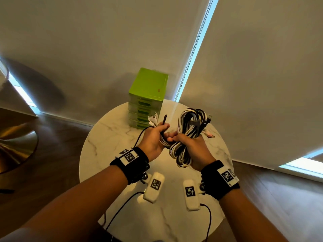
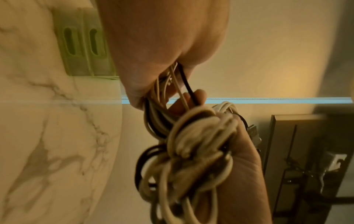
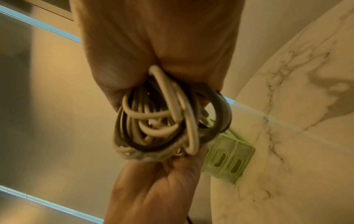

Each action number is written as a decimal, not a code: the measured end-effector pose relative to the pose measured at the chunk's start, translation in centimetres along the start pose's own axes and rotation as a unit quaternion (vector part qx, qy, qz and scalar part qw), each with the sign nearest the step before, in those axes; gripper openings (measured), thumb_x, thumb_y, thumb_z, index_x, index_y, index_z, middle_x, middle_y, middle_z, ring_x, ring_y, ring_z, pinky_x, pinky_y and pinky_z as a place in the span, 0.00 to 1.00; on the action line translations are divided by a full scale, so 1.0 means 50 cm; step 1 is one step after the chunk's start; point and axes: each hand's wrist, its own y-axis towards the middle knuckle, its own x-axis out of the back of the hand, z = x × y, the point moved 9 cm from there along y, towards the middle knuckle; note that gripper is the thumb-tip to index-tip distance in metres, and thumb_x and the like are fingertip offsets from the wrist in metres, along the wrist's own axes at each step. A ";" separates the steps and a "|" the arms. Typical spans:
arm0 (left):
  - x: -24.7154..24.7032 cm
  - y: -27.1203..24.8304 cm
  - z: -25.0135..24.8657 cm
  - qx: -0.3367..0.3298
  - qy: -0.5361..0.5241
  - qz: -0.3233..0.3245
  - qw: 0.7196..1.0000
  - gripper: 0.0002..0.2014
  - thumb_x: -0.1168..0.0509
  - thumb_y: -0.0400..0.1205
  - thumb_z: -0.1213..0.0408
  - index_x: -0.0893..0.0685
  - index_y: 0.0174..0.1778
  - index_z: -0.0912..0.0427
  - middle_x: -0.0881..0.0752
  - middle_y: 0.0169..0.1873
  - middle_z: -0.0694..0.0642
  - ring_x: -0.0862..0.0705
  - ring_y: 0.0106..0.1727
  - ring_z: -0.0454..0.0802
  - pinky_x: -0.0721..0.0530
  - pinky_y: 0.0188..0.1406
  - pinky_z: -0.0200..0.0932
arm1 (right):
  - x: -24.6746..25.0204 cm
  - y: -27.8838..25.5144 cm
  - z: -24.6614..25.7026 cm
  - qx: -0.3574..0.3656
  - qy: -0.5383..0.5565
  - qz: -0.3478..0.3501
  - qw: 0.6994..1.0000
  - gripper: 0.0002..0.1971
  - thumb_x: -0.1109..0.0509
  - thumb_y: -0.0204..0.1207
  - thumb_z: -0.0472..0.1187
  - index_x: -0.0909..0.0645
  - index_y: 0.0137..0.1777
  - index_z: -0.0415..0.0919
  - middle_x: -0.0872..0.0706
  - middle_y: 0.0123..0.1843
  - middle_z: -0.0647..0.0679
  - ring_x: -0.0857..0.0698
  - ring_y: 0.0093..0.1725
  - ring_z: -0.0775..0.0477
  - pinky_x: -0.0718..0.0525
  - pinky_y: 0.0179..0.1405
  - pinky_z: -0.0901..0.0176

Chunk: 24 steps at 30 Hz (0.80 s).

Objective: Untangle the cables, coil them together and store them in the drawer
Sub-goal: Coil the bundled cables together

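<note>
A coil of white and black cables [image 1: 187,135] hangs in the air above the round marble table [image 1: 108,137]. My right hand [image 1: 189,145] grips the coil round its middle; its loops show close up in the right wrist view [image 3: 159,121]. My left hand [image 1: 154,137] holds the loose cable ends, whose plugs [image 1: 157,119] stick up past its fingers. In the left wrist view the same strands [image 2: 172,94] run from my left palm [image 2: 162,45] into the bundle [image 2: 193,151]. The green drawer unit [image 1: 147,98] stands at the table's far edge, all drawers closed.
Two white tagged sensor units [image 1: 154,186] [image 1: 190,194] with thin black leads hang under my wrists over the table's near half. A gold lamp base [image 1: 15,145] sits on the wooden floor at left. Pale roller blinds [image 1: 104,49] close off the back.
</note>
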 end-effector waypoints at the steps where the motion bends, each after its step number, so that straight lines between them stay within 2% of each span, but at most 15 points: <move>1: 0.006 0.001 -0.002 -0.011 0.024 -0.008 1.000 0.02 0.37 0.88 0.70 0.20 0.52 0.62 0.18 0.26 0.57 0.20 0.21 0.50 0.19 0.22 0.41 | 0.001 -0.002 -0.005 -0.013 -0.009 0.008 1.000 0.09 0.33 0.78 0.26 0.14 0.54 0.23 0.09 0.50 0.30 0.09 0.50 0.38 0.10 0.57 0.45; 5: -0.011 -0.006 0.002 -0.069 0.186 0.041 0.979 0.07 0.41 0.87 0.67 0.18 0.50 0.63 0.24 0.27 0.60 0.29 0.21 0.48 0.29 0.21 0.38 | 0.000 -0.010 -0.024 -0.063 -0.043 0.030 0.997 0.10 0.33 0.78 0.28 0.12 0.53 0.27 0.09 0.47 0.31 0.08 0.49 0.32 0.09 0.50 0.44; 7: -0.012 -0.017 0.004 -0.093 0.225 0.035 0.969 0.09 0.44 0.87 0.70 0.19 0.55 0.65 0.20 0.32 0.58 0.27 0.21 0.46 0.28 0.20 0.38 | -0.009 -0.013 -0.024 -0.066 -0.068 0.051 0.994 0.11 0.34 0.77 0.26 0.13 0.56 0.30 0.09 0.46 0.32 0.08 0.47 0.34 0.10 0.44 0.48; 9: -0.004 -0.016 0.013 -0.098 0.224 0.028 0.969 0.11 0.46 0.87 0.70 0.22 0.61 0.68 0.17 0.39 0.60 0.19 0.24 0.42 0.22 0.23 0.37 | -0.013 -0.012 -0.020 -0.065 -0.088 0.059 0.992 0.13 0.35 0.77 0.26 0.14 0.57 0.34 0.08 0.46 0.35 0.07 0.46 0.38 0.10 0.41 0.52; 10: 0.002 -0.013 0.019 -0.097 0.216 0.029 0.971 0.14 0.46 0.88 0.68 0.23 0.65 0.70 0.16 0.42 0.61 0.16 0.29 0.41 0.19 0.26 0.37 | -0.018 -0.011 -0.023 -0.074 -0.084 0.067 0.991 0.14 0.35 0.76 0.26 0.14 0.58 0.34 0.08 0.47 0.33 0.08 0.47 0.38 0.09 0.43 0.48; 12: 0.008 -0.013 0.032 -0.079 0.222 0.032 0.971 0.20 0.49 0.90 0.62 0.25 0.71 0.71 0.14 0.48 0.62 0.12 0.39 0.43 0.15 0.33 0.37 | -0.030 -0.012 -0.035 -0.099 -0.062 0.093 0.989 0.14 0.34 0.76 0.27 0.15 0.60 0.30 0.11 0.49 0.29 0.10 0.49 0.34 0.10 0.53 0.34; 13: 0.007 -0.016 0.038 -0.065 0.228 0.039 0.971 0.21 0.51 0.91 0.58 0.22 0.70 0.68 0.11 0.49 0.60 0.11 0.43 0.43 0.15 0.36 0.37 | -0.036 -0.013 -0.045 -0.119 -0.046 0.104 0.986 0.15 0.34 0.76 0.28 0.17 0.62 0.29 0.14 0.49 0.28 0.12 0.49 0.33 0.12 0.58 0.28; 15: 0.001 -0.020 0.047 -0.042 0.232 0.060 0.970 0.24 0.55 0.92 0.53 0.15 0.60 0.59 0.07 0.45 0.53 0.09 0.45 0.41 0.14 0.41 0.38 | -0.044 -0.017 -0.065 -0.159 -0.011 0.119 0.980 0.17 0.34 0.77 0.28 0.19 0.65 0.29 0.15 0.50 0.29 0.13 0.50 0.33 0.16 0.62 0.25; 17: 0.004 -0.030 0.051 -0.023 0.243 0.043 0.969 0.26 0.56 0.91 0.49 0.13 0.54 0.53 0.07 0.44 0.52 0.09 0.49 0.44 0.13 0.47 0.43 | -0.046 -0.019 -0.074 -0.176 0.006 0.128 0.976 0.17 0.34 0.78 0.28 0.20 0.66 0.29 0.15 0.52 0.29 0.13 0.50 0.33 0.14 0.62 0.28; 18: 0.007 -0.025 0.052 -0.029 0.272 0.042 0.961 0.25 0.55 0.89 0.46 0.13 0.55 0.54 0.08 0.49 0.57 0.10 0.57 0.51 0.13 0.54 0.50 | -0.047 -0.020 -0.075 -0.179 0.005 0.133 0.975 0.16 0.34 0.78 0.28 0.20 0.65 0.28 0.15 0.51 0.29 0.12 0.48 0.34 0.13 0.59 0.32; 19: 0.009 -0.022 0.050 -0.038 0.340 0.043 0.939 0.24 0.51 0.86 0.44 0.15 0.57 0.56 0.11 0.56 0.63 0.15 0.65 0.60 0.16 0.64 0.59 | -0.045 -0.021 -0.076 -0.179 0.003 0.135 0.975 0.14 0.34 0.78 0.28 0.19 0.63 0.28 0.14 0.49 0.30 0.11 0.45 0.36 0.11 0.54 0.37; 20: 0.012 -0.020 0.043 -0.059 0.446 0.040 0.892 0.21 0.47 0.86 0.48 0.18 0.61 0.58 0.17 0.63 0.69 0.22 0.71 0.68 0.22 0.71 0.64 | -0.044 -0.022 -0.075 -0.178 0.001 0.137 0.975 0.11 0.34 0.79 0.27 0.18 0.60 0.29 0.13 0.46 0.32 0.10 0.42 0.39 0.09 0.47 0.42; 22: 0.016 -0.022 0.031 -0.090 0.656 0.019 0.749 0.12 0.45 0.90 0.65 0.26 0.67 0.63 0.27 0.70 0.69 0.31 0.75 0.67 0.32 0.75 0.58 | -0.039 -0.024 -0.076 -0.174 -0.002 0.133 0.976 0.08 0.35 0.80 0.25 0.16 0.53 0.31 0.12 0.40 0.35 0.10 0.37 0.41 0.10 0.35 0.51; 23: 0.010 -0.026 0.026 -0.106 0.715 0.027 0.690 0.10 0.46 0.90 0.69 0.28 0.66 0.63 0.28 0.70 0.68 0.32 0.74 0.66 0.34 0.74 0.55 | -0.036 -0.023 -0.077 -0.170 -0.007 0.132 0.977 0.08 0.35 0.79 0.25 0.16 0.52 0.31 0.12 0.39 0.35 0.10 0.38 0.41 0.11 0.34 0.54; 24: 0.004 -0.029 0.022 -0.123 0.753 0.035 0.646 0.09 0.46 0.89 0.70 0.28 0.64 0.63 0.27 0.69 0.67 0.32 0.74 0.65 0.35 0.72 0.54 | -0.033 -0.022 -0.078 -0.165 -0.017 0.132 0.977 0.08 0.34 0.79 0.25 0.16 0.53 0.30 0.13 0.40 0.34 0.11 0.39 0.40 0.11 0.33 0.54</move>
